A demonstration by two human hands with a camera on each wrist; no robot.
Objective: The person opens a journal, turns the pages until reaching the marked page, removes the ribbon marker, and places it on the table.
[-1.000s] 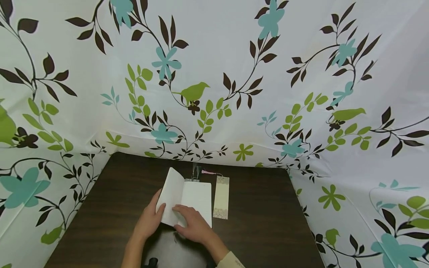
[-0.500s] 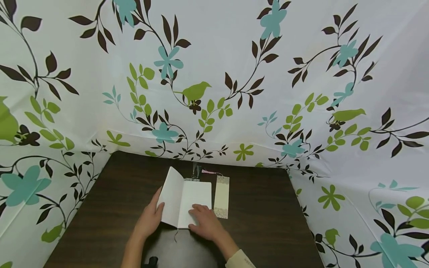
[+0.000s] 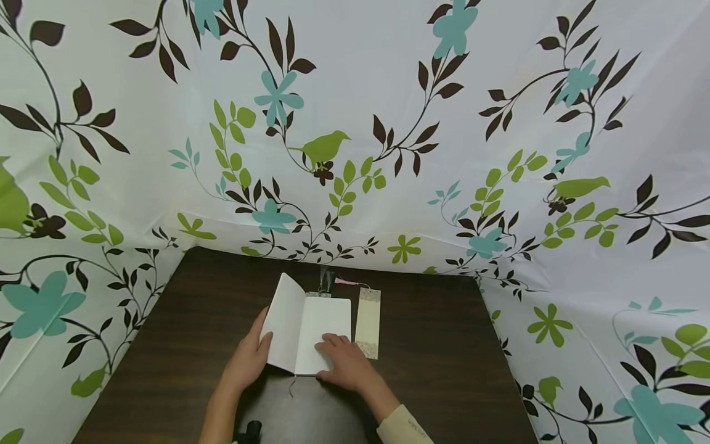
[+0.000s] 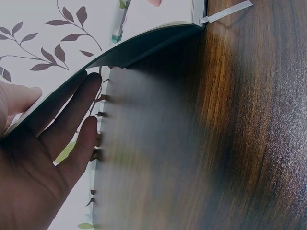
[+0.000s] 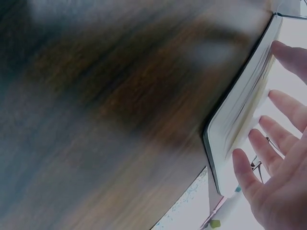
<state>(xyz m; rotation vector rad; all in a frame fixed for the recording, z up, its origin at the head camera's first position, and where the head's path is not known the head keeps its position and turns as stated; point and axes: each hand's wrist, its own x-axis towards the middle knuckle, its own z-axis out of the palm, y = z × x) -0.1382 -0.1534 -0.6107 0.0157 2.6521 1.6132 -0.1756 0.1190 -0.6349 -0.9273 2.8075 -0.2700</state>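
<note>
An open notebook (image 3: 327, 314) with blank white pages lies on the dark wooden table. Its left side is raised at a slant, and my left hand (image 3: 246, 361) grips that edge, thumb on the page and fingers behind the dark cover (image 4: 148, 48). My right hand (image 3: 349, 367) rests over the lower right page, its fingers spread along the edge of the page block (image 5: 244, 115) in the right wrist view. A thin ribbon marker (image 4: 230, 12) hangs from the bottom of the spine.
Right of the notebook lies a cream bookmark (image 3: 368, 317) with a pink tassel (image 3: 346, 282). Behind the notebook's top edge shows part of another patterned bookmark (image 3: 318, 294) with a dark tassel (image 3: 326, 279). A small black object (image 3: 253, 430) is at the near edge. Leaf-patterned fabric (image 3: 355, 203) surrounds the table.
My right hand has moved right, from beside the raised left page near the spine onto the right page. The left hand still holds the raised side.
</note>
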